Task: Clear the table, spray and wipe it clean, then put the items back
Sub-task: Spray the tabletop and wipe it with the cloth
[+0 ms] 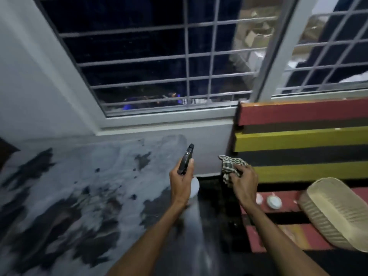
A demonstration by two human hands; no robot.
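Observation:
The table point(65, 196) has a grey marbled top with dark patches and fills the lower left. My left hand point(180, 184) grips a spray bottle point(186, 160) with a black trigger head and a white body, held over the table's right edge, nozzle pointing away toward the wall. My right hand point(244, 183) holds a bunched checked cloth point(231, 166) just right of the bottle, above the gap between table and bench.
A slatted bench point(298, 136) in red, yellow and black stands at the right. On its seat lie a woven cream basket point(336, 212) and two small round white lids point(273, 202). A barred window point(159, 66) and a white wall lie behind.

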